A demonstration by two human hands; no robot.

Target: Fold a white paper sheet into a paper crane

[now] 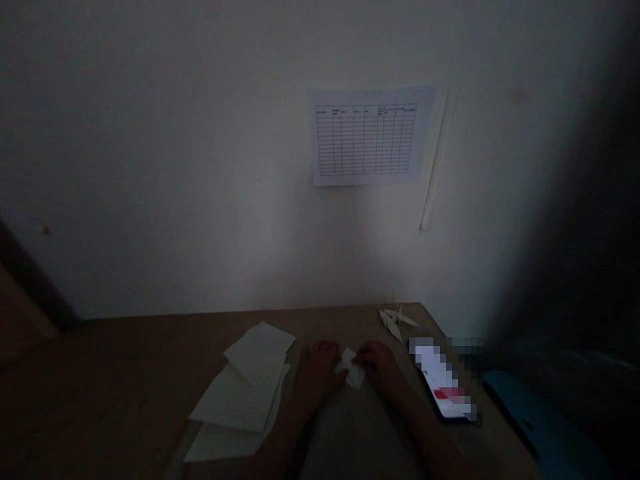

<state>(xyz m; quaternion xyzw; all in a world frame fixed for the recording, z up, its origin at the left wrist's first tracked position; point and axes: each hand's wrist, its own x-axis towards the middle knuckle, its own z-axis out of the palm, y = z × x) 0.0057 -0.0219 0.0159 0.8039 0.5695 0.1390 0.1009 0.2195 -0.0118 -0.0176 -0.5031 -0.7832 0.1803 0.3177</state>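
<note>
In dim light, my left hand (319, 371) and my right hand (379, 365) rest on a brown table (125, 373), close together. Both pinch a small folded piece of white paper (351, 371) that lies between them on the tabletop. Each hand's fingers are curled onto the paper's edges. Left of my left hand lies a loose stack of white paper sheets (245, 390).
A folded white paper figure (396, 321) sits at the table's far right corner. A phone with a lit screen (444, 383) lies right of my right hand, beside a blue object (540, 427). A printed table sheet (370, 137) hangs on the pale wall.
</note>
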